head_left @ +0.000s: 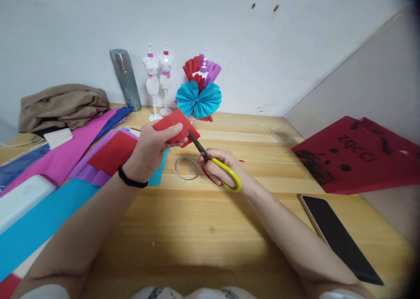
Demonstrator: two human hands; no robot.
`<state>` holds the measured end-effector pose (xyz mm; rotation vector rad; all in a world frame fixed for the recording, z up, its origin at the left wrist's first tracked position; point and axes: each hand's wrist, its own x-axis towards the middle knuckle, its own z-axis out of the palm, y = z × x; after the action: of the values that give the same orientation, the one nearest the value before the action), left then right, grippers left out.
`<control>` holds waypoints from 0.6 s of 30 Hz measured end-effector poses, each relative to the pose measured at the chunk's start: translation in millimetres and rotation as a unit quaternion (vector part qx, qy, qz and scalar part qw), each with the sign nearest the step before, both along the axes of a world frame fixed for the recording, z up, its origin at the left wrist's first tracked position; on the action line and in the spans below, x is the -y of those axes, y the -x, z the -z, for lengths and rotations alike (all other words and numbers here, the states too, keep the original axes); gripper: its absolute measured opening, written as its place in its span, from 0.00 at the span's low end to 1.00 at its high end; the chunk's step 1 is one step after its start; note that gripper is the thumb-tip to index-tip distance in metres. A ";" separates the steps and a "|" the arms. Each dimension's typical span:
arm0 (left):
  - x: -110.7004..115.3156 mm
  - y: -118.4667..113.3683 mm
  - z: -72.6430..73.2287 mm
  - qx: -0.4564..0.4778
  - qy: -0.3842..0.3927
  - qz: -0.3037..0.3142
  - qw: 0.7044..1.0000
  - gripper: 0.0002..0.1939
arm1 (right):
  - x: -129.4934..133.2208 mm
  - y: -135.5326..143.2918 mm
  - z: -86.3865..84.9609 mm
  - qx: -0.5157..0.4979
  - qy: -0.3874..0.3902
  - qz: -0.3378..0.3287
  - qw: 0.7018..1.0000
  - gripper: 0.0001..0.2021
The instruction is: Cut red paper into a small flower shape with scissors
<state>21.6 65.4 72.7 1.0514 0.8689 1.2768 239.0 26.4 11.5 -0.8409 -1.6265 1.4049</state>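
A folded piece of red paper [175, 122] is pinched in my left hand [154, 144], thumb on top and fingers beneath, raised above the table. My right hand [221, 163] grips scissors [229, 173] with yellow and red handles. Their dark blades reach the right part of the red paper; whether they are cutting at this instant I cannot tell. Below the hands, a thin ring [176, 170] rests on the wooden table [197, 229]. Just behind the paper stands a mannequin dressed in pleated red, purple and blue paper [198, 99].
Two bare white mannequins [152, 85] and a grey-green flask [127, 80] stand by the wall. Coloured paper sheets [62, 203], a white box-like object [24, 200] and brown cloth [65, 104] cover the left side. On the right are a phone [337, 235] and a red paper bag [354, 159].
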 end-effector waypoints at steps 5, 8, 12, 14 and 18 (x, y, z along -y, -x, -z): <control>1.0 -1.9 -2.6 -0.013 -0.011 -0.017 1.000 0.14 | -0.3 -1.8 2.6 -0.005 0.002 -0.011 1.000 0.26; 1.5 -2.4 -3.7 -0.021 -0.014 -0.019 0.999 0.13 | -0.2 -3.1 3.6 -0.004 0.002 -0.014 1.000 0.27; 1.1 -2.7 -4.1 -0.031 -0.019 -0.023 0.999 0.13 | -0.1 -3.6 3.0 -0.002 0.005 -0.019 1.000 0.28; 0.9 -2.7 -4.1 -0.037 -0.027 -0.026 0.999 0.13 | -0.3 -3.6 2.2 -0.001 0.004 -0.019 1.000 0.29; 1.3 -2.1 -4.6 -0.042 -0.042 -0.022 0.998 0.13 | -1.0 -3.8 0.4 0.005 -0.002 -0.021 1.000 0.27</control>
<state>23.7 64.1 77.3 1.1645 0.9140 1.3234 242.8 27.4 11.1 -0.8169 -1.6617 1.4289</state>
